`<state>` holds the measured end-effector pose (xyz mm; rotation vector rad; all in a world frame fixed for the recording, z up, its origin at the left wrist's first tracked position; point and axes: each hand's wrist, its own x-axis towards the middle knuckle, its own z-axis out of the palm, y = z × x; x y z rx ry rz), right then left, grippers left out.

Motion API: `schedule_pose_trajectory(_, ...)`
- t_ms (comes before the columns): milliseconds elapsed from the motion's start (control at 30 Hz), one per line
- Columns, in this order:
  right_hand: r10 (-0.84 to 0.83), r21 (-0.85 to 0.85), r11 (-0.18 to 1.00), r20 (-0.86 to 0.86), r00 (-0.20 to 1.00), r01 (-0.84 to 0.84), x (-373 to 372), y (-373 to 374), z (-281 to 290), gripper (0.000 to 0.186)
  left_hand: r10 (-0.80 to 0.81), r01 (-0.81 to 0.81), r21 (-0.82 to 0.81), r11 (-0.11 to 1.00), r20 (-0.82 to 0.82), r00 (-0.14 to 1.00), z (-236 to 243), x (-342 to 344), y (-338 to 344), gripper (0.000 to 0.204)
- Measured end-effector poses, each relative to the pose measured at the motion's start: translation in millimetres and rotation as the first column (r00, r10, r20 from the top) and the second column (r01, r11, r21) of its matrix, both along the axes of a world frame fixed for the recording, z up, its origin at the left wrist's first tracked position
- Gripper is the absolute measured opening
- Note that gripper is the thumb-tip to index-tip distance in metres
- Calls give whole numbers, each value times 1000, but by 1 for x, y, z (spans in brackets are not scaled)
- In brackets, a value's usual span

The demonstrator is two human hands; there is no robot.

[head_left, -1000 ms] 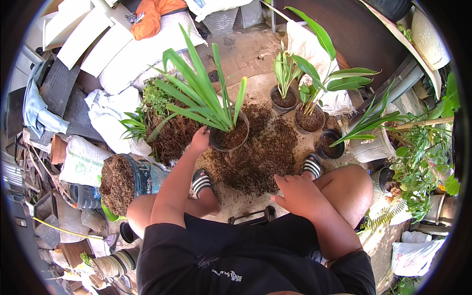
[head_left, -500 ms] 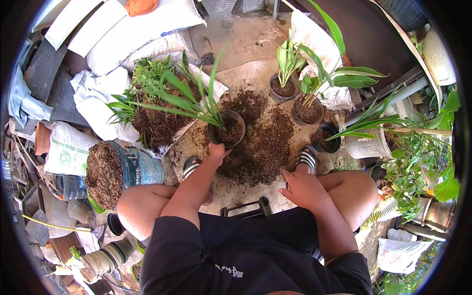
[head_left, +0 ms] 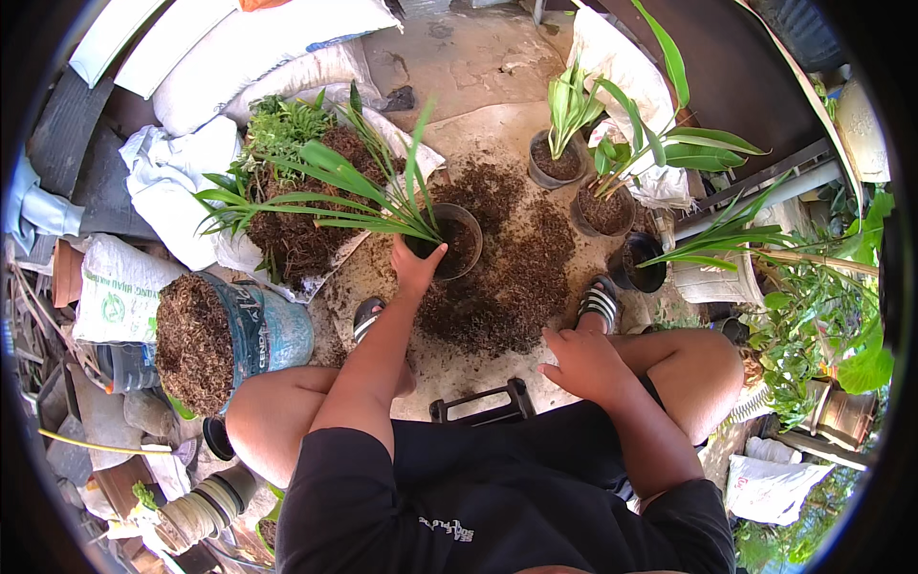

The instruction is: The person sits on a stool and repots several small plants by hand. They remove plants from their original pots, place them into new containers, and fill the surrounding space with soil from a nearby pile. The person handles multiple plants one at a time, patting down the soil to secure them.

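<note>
The plant pot (head_left: 479,258) stands ahead of the person, with the left hand (head_left: 415,263) at its near left side. Loose soil (head_left: 521,282) lies on the floor to the pot's right. Left of the pot, a root heap (head_left: 296,239) rests on a sheet (head_left: 422,153); nearer, beside the left knee (head_left: 277,411), lies a soil bag (head_left: 277,335). Right of the soil stand a rear pot (head_left: 547,179), a middle pot (head_left: 595,229) and, nearest, a front pot (head_left: 653,278). The right hand (head_left: 590,364) is left of the right knee (head_left: 712,368).

Ahead and left of the left hand (head_left: 414,270) lies a bulging white sack (head_left: 263,62); a light blue cloth (head_left: 43,212) sits farther left. Behind that hand, leftward, are a yellow hose (head_left: 105,444) and nested pots (head_left: 206,507). Well right of the right hand (head_left: 590,364) are leafy green plants (head_left: 803,330).
</note>
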<state>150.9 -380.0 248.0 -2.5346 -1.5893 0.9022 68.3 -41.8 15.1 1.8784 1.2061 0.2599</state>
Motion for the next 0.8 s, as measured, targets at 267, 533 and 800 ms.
schedule_pose_trajectory(267, -31, -37, 999, -20, 999, 30, 1, -3, -14, 60, -141, 126, 115, 985, 139, 980, 26, 26, 21, 68)
schedule_pose_trajectory(533, -24, -2, 1000, 20, 1000, 24, 2, -2, -16, 59, -168, 173, 23, 985, 401, 901, -19, 22, 35, 86)
schedule_pose_trajectory(800, -136, -78, 989, -145, 980, 125, 14, 15, -54, 58, -298, 303, 52, 952, 396, 869, 30, 16, 27, 87)
